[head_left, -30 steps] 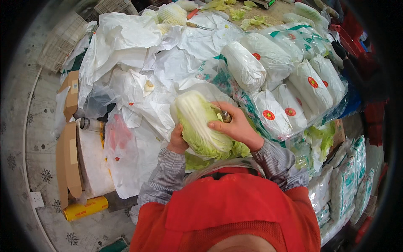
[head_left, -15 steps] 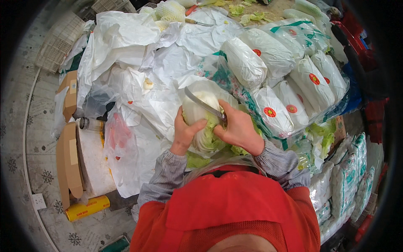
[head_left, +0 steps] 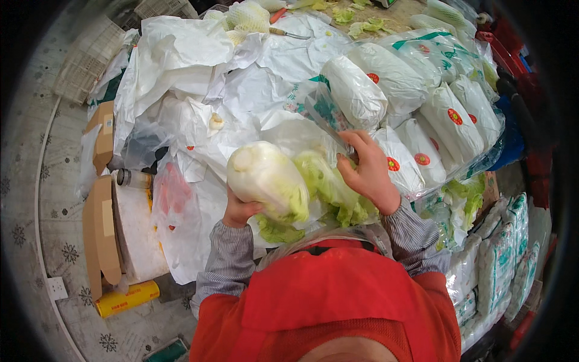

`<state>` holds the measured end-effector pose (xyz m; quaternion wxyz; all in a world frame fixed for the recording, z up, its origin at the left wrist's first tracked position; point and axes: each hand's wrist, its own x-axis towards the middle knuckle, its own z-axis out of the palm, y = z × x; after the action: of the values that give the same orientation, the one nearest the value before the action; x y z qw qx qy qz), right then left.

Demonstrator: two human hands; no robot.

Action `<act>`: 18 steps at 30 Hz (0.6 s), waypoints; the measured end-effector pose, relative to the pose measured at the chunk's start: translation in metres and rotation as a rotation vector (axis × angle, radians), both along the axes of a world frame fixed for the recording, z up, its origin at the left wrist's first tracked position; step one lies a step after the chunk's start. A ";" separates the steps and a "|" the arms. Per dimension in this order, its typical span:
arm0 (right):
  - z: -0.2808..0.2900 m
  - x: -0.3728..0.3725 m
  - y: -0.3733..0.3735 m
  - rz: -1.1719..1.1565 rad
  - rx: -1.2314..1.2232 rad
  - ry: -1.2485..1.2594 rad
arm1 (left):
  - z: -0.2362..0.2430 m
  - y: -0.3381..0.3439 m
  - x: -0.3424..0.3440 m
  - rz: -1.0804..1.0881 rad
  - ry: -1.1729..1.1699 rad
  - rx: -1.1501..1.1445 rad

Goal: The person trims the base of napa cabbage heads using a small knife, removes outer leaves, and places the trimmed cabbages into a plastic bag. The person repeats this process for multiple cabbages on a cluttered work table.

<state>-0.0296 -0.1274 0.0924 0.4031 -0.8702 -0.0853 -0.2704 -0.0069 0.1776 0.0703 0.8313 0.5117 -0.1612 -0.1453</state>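
Note:
My left hand [head_left: 238, 210] grips a pale napa cabbage [head_left: 262, 175] from its left side, with the white cut base turned upward and to the left. My right hand [head_left: 371, 172] holds a knife [head_left: 329, 127] by its handle, up and to the right of the cabbage, its blade slanting up-left and partly blurred over the bags. Loose green outer leaves [head_left: 329, 193] lie just right of the cabbage and under it, on crumpled white paper [head_left: 271, 84].
Packed white bags with red stickers [head_left: 446, 130] fill the right side. A second knife [head_left: 289, 34] lies at the back. At left are cardboard [head_left: 99, 229], a jar [head_left: 132, 178] and a yellow roll [head_left: 126, 300]. Stacked plastic packs [head_left: 494, 259] stand at lower right.
The cabbage has moved left and turned base-up in my left hand. My right hand has moved up and right with the knife, away from the cabbage. Green leaves now show beside it.

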 end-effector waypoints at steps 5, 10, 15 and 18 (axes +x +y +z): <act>0.032 -0.028 0.023 0.215 0.031 0.236 | 0.021 -0.022 0.009 0.287 -0.686 0.457; 0.037 -0.034 0.033 0.272 -0.008 0.320 | 0.028 -0.036 0.010 0.438 -0.931 0.641; 0.019 -0.038 0.030 0.288 -0.017 0.395 | 0.022 -0.025 0.014 0.506 -1.051 0.721; 0.017 -0.052 0.014 0.340 -0.020 0.519 | 0.021 -0.015 0.016 0.521 -0.932 0.718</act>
<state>-0.0819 -0.1137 0.1096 0.4423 -0.8873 -0.1267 0.0330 0.0086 0.1621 0.0913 0.4590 0.7899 -0.3174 0.2542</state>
